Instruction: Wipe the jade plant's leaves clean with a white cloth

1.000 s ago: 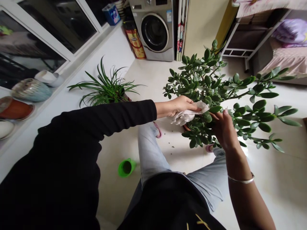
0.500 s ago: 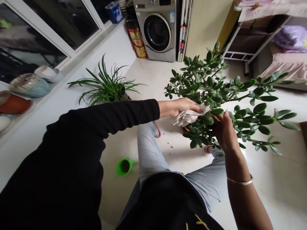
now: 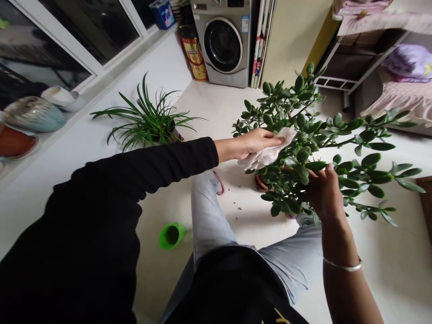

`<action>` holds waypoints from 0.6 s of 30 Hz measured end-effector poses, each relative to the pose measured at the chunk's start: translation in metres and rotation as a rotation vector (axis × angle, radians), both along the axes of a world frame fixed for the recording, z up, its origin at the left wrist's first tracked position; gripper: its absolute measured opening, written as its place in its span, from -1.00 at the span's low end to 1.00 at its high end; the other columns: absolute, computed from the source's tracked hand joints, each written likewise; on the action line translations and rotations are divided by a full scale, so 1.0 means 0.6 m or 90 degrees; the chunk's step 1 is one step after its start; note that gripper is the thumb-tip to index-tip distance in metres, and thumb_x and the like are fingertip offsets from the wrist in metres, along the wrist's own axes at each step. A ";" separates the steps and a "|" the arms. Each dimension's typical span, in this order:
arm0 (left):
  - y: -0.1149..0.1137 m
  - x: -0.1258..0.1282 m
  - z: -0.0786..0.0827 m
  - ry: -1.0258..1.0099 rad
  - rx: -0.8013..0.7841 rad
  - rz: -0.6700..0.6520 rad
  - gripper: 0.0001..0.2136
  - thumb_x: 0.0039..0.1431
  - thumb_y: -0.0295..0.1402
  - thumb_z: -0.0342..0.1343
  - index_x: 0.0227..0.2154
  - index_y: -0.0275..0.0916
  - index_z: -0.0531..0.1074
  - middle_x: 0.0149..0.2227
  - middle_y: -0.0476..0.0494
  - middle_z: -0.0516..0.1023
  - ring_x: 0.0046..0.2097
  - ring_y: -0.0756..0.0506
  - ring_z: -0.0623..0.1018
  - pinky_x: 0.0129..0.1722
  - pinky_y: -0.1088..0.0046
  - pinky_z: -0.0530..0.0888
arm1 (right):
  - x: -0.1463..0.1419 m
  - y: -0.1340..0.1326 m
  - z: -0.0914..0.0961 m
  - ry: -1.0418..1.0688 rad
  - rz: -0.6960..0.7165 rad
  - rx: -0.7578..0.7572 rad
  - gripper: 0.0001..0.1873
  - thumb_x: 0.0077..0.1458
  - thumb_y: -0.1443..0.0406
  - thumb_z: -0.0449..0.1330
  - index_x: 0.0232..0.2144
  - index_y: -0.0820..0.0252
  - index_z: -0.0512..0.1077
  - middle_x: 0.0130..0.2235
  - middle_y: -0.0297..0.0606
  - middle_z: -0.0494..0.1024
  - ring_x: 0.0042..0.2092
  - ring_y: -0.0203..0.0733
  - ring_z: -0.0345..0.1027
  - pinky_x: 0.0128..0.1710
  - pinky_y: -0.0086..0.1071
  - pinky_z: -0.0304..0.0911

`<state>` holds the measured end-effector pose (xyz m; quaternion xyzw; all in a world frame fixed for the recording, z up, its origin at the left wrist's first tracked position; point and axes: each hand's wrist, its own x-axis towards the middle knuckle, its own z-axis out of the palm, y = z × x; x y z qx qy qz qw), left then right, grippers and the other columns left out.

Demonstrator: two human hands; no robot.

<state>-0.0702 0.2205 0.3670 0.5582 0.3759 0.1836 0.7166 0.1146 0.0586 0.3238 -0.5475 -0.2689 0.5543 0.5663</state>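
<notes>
A jade plant point(image 3: 303, 135) with thick round leaves stands in a reddish pot point(image 3: 259, 182) on the floor in front of me. My left hand point(image 3: 254, 141) is closed on a crumpled white cloth point(image 3: 272, 150) and presses it against leaves on the plant's left side. My right hand point(image 3: 324, 191) reaches into the foliage lower right, fingers curled round a leafy stem; the fingertips are partly hidden by leaves. A silver bangle point(image 3: 342, 266) sits on that wrist.
A spider plant point(image 3: 148, 121) stands by the white wall at left. A small green watering can point(image 3: 171, 235) lies on the pale tiles. A washing machine point(image 3: 224, 42) is at the back, bowls point(image 3: 33, 114) on the window ledge, a bed frame point(image 3: 340, 81) right.
My left hand with the cloth has moved up to higher leaves. My right hand has shifted slightly down and right within the branches. The view has tilted a little.
</notes>
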 end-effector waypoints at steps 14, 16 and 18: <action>0.009 0.056 0.022 0.024 0.511 -0.250 -0.84 0.29 -0.30 0.26 -0.16 -0.20 0.68 -0.07 -0.17 0.67 0.00 -0.16 0.59 0.11 0.29 0.41 | -0.005 0.000 -0.004 -0.040 -0.018 -0.017 -0.27 0.18 -0.37 0.04 0.01 -0.07 0.59 0.08 -0.22 0.70 0.33 0.18 0.40 0.25 0.12 0.42; 0.010 0.054 0.031 0.040 0.551 -0.269 -0.83 0.22 -0.44 0.29 -0.14 -0.19 0.68 -0.04 -0.20 0.65 0.03 -0.18 0.58 0.13 0.27 0.40 | -0.007 0.000 -0.003 -0.030 -0.015 -0.018 -0.27 0.19 -0.36 0.03 0.05 -0.07 0.58 0.10 -0.23 0.69 0.35 0.17 0.37 0.27 0.12 0.41; 0.009 0.052 0.040 0.051 0.557 -0.282 -0.74 0.15 -0.56 0.29 -0.13 -0.18 0.67 -0.02 -0.19 0.64 0.05 -0.19 0.57 0.16 0.25 0.39 | -0.007 0.000 -0.003 -0.021 -0.006 -0.001 -0.30 0.22 -0.34 0.02 0.03 -0.07 0.58 0.12 -0.24 0.68 0.37 0.16 0.36 0.28 0.11 0.40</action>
